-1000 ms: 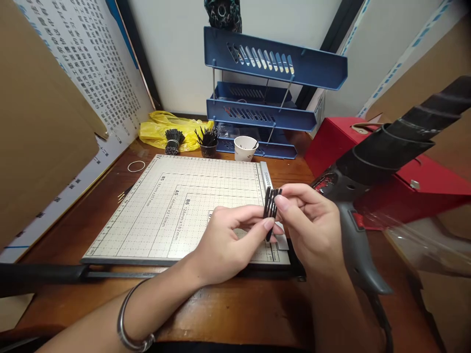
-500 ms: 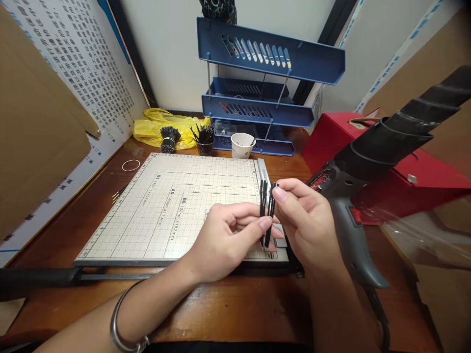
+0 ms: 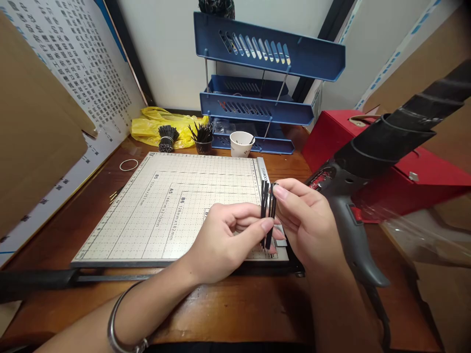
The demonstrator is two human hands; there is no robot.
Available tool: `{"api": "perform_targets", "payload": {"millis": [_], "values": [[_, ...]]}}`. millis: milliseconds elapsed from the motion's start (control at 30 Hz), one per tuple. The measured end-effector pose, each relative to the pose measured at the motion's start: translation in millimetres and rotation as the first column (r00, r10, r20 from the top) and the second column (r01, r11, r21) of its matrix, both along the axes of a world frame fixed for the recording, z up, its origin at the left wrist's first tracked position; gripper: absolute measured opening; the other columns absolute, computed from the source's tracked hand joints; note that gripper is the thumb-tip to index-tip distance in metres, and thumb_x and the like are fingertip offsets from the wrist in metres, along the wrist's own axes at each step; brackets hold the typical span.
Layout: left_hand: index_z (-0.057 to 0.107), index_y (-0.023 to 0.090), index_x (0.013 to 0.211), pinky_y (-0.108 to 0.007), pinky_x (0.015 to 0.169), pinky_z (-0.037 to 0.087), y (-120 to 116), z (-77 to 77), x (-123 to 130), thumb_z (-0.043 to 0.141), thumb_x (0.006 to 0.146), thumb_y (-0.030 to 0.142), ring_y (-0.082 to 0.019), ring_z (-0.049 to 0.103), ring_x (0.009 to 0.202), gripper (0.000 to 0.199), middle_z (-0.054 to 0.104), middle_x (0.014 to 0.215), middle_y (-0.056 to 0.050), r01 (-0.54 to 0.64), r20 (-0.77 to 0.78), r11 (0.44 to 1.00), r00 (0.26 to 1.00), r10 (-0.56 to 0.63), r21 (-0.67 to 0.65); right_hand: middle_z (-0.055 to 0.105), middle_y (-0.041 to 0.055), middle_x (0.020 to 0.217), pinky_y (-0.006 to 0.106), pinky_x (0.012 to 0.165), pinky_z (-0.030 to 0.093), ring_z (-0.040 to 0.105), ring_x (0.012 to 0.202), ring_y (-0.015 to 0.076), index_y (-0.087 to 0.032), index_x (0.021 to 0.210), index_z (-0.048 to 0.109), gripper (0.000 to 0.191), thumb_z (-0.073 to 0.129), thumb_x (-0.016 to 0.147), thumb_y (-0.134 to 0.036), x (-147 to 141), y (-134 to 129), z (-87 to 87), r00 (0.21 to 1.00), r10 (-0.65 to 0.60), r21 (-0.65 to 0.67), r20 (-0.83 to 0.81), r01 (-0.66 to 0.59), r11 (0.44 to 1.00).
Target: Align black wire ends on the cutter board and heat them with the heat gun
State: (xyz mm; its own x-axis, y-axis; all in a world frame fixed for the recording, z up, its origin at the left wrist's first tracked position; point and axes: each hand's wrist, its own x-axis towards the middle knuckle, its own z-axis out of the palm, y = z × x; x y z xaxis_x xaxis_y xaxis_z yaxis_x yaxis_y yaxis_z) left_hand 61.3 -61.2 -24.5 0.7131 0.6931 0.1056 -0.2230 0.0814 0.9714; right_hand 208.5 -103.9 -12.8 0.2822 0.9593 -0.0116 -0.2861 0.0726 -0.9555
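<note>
Several short black wires [image 3: 264, 198] stand nearly upright between my hands, in two loose groups with a narrow gap at the top. Their lower ends look bare and metallic. My left hand [image 3: 233, 240] pinches them low down between thumb and fingers. Higher up, the thumb and index finger of my right hand [image 3: 307, 220] are closed on the top of the right-hand group. Both hands are above the right front part of a paper cutter [image 3: 147, 225] with a cream gridded board. Fingers hide part of the wires.
Behind the board are a tied bundle of black wires [image 3: 167, 139], a small cup [image 3: 203, 147] of black wires, a white paper cup [image 3: 241, 144] and a blue tiered tray [image 3: 257, 105]. A heat gun [image 3: 353, 235] and red box [image 3: 434, 181] stand right. A rubber band [image 3: 128, 165] lies left.
The view has shifted very slightly. Both hands keep nearly the same pose on the black wires, whose groups have moved only a little between the fingers.
</note>
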Motion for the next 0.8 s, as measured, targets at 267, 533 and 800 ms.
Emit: {"api": "perform_targets", "payload": {"millis": [267, 533, 800], "values": [[0.080, 0.016, 0.093, -0.022, 0.072, 0.061, -1, -0.6, 2, 0.069, 0.095, 0.020, -0.014, 0.074, 0.070, 0.011, 0.080, 0.082, -0.003, -0.082, 0.093, 0.996, 0.992, 0.083, -0.015, 0.040, -0.0087, 0.055, 0.021, 0.043, 0.031, 0.035, 0.047, 0.0082, -0.024, 0.123, 0.061, 0.049, 0.068, 0.088, -0.056, 1, 0, -4.3, 0.994, 0.035, 0.053, 0.099, -0.040, 0.998], [0.083, 0.019, 0.100, -0.031, 0.104, 0.056, 9, -0.8, 1, 0.076, 0.092, 0.029, -0.024, 0.073, 0.114, 0.015, 0.080, 0.114, -0.005, -0.407, 0.069, 0.913, 0.911, 0.406, 0.006, 0.055, -0.0028, 0.060, 0.022, 0.054, 0.041, 0.050, 0.055, 0.0089, -0.020, 0.075, 0.060, 0.040, 0.061, 0.095, -0.054, -6, 0, -5.3, 0.851, -0.096, 0.127, 0.516, 0.034, 0.991], [0.083, 0.022, 0.107, -0.038, 0.116, 0.047, 13, -4.1, 1, 0.075, 0.093, 0.035, -0.026, 0.066, 0.128, 0.021, 0.074, 0.128, -0.006, -0.256, 0.089, 0.962, 0.960, 0.265, -0.097, 0.066, -0.0022, 0.083, 0.021, 0.058, 0.046, 0.059, 0.065, 0.0089, -0.022, 0.099, 0.060, 0.024, 0.063, 0.097, -0.046, -4, 0, -17.9, 0.752, -0.127, 0.170, 0.647, 0.020, 0.985]]}}
